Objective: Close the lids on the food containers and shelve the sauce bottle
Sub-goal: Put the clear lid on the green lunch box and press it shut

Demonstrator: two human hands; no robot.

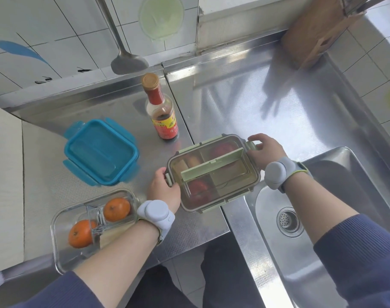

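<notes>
A green-lidded food container (214,172) sits mid-counter with its clear lid on, red and tan food showing through. My left hand (163,187) grips the latch on its left end. My right hand (265,150) presses the latch on its right end. A blue lid (100,151) lies flat on the counter to the left. Nearer to me, an uncovered glass container (63,247) holds two oranges (117,208). The sauce bottle (161,110), dark liquid with a red label and brown cap, stands upright behind the green container.
A steel sink (311,241) with a drain lies at the right, next to the green container. A metal spatula (125,56) hangs against the tiled wall. A wooden knife block (318,34) stands at the back right. A white board (5,174) covers the left side.
</notes>
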